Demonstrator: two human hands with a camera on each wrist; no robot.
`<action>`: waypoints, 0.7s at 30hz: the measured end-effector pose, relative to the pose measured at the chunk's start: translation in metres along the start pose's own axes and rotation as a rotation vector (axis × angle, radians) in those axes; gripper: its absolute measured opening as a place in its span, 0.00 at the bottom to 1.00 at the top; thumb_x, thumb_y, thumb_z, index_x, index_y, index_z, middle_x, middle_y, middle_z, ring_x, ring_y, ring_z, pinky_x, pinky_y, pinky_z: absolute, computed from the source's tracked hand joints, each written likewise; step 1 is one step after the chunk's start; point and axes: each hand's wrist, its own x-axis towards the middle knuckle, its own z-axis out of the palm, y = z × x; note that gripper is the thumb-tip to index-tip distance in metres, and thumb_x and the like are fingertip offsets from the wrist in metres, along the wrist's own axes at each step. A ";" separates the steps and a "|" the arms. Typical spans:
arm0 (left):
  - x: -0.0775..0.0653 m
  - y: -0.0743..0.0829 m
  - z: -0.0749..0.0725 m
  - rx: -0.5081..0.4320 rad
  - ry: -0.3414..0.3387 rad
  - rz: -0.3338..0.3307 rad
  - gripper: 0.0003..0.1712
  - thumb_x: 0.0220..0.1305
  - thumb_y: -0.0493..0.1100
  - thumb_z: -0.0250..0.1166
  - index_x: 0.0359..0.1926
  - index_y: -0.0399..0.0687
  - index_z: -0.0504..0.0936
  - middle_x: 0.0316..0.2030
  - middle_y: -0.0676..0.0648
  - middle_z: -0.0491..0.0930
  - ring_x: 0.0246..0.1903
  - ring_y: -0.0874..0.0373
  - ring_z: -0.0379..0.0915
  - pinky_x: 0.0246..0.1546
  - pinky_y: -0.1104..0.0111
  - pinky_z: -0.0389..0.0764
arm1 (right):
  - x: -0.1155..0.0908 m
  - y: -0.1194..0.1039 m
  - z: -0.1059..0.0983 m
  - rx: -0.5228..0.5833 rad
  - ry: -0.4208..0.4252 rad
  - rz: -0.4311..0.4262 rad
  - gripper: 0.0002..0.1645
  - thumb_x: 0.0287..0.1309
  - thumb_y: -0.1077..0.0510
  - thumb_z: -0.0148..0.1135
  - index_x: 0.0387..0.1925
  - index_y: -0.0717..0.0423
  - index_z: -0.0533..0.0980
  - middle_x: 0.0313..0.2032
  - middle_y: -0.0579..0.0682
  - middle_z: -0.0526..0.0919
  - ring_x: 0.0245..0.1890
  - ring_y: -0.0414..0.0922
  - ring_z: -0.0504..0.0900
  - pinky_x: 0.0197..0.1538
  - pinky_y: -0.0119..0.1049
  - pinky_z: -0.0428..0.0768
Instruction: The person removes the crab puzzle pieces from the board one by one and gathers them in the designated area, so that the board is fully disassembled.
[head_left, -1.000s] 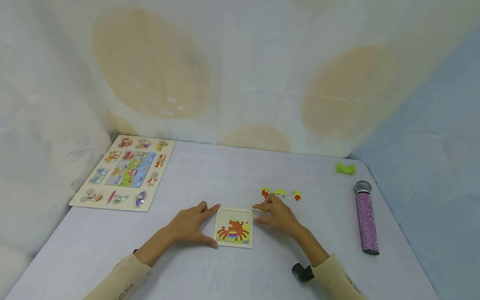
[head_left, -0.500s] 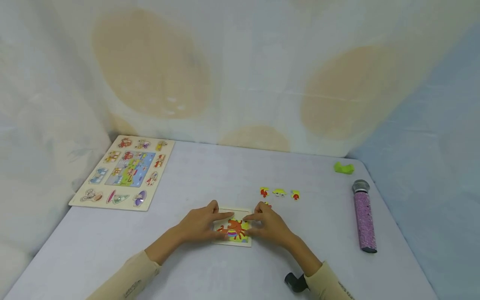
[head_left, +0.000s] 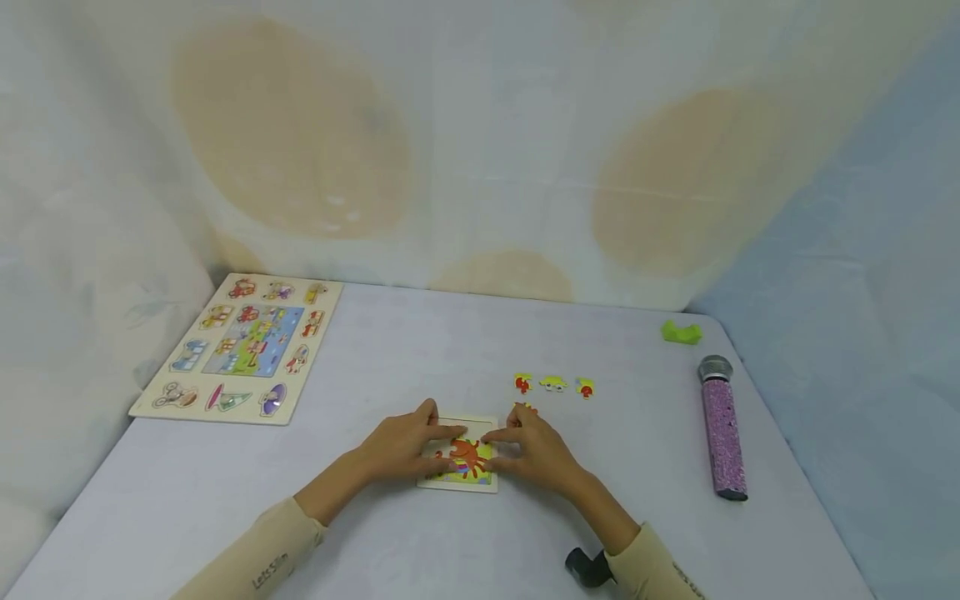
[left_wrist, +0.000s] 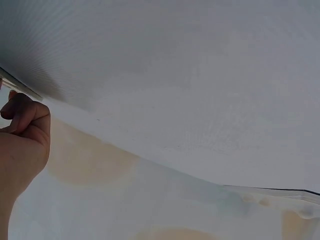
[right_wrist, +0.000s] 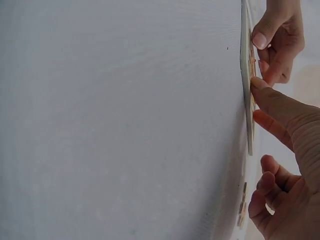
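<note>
A small square puzzle board (head_left: pixel 472 489) with a pale frame lies on the table, holding crab-picture pieces (head_left: pixel 467 455). My left hand (head_left: pixel 397 447) comes over its left side, thumb and forefinger stretched out onto the picture. From the opposite side, my right hand (head_left: pixel 538 452) touches the crab's right part with thumb and forefinger, held apart. In the right wrist view, the thumb (right_wrist: pixel 280 102) of the right hand rests on the thin board (right_wrist: pixel 246 85), the left hand (right_wrist: pixel 285 35) close above. Only part of the left hand (left_wrist: pixel 25 140) shows in the left wrist view.
Loose puzzle pieces lie beyond the right hand: a yellow one (head_left: pixel 553 383) between two red-and-yellow ones, another partly hidden by the fingers. A large picture puzzle (head_left: pixel 300 392) lies at left, a pink glitter microphone (head_left: pixel 723 437) at right, a green object (head_left: pixel 681 332) behind it.
Both hands have moved inward from the board's sides, and their thumbs and forefingers now lie over the crab picture. Over the last half second the hands barely move.
</note>
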 end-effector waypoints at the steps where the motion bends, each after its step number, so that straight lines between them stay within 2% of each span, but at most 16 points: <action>1: 0.000 0.000 0.000 -0.007 -0.002 -0.004 0.31 0.60 0.67 0.65 0.64 0.68 0.78 0.38 0.54 0.64 0.23 0.65 0.57 0.22 0.74 0.62 | 0.000 0.000 0.000 -0.003 0.004 -0.005 0.23 0.46 0.42 0.78 0.45 0.42 0.87 0.34 0.42 0.64 0.32 0.38 0.62 0.33 0.28 0.62; 11: -0.001 -0.003 -0.002 -0.153 -0.024 -0.055 0.29 0.61 0.65 0.65 0.62 0.68 0.80 0.39 0.54 0.65 0.25 0.63 0.60 0.25 0.72 0.64 | -0.001 -0.002 -0.001 -0.004 0.000 0.024 0.24 0.46 0.41 0.77 0.47 0.42 0.87 0.33 0.42 0.65 0.31 0.38 0.61 0.34 0.30 0.60; 17: 0.000 -0.002 -0.002 -0.257 -0.035 -0.101 0.30 0.58 0.62 0.69 0.62 0.67 0.80 0.40 0.54 0.66 0.26 0.62 0.61 0.25 0.70 0.64 | -0.001 -0.002 -0.002 -0.009 -0.021 0.050 0.25 0.46 0.41 0.77 0.47 0.42 0.86 0.32 0.41 0.64 0.31 0.38 0.60 0.33 0.30 0.60; 21: -0.001 -0.002 -0.003 -0.268 -0.028 -0.106 0.30 0.57 0.61 0.71 0.62 0.66 0.80 0.40 0.54 0.66 0.26 0.62 0.61 0.24 0.70 0.64 | -0.001 -0.002 -0.002 0.003 -0.024 0.059 0.24 0.46 0.42 0.77 0.47 0.42 0.86 0.32 0.42 0.65 0.31 0.38 0.60 0.33 0.31 0.60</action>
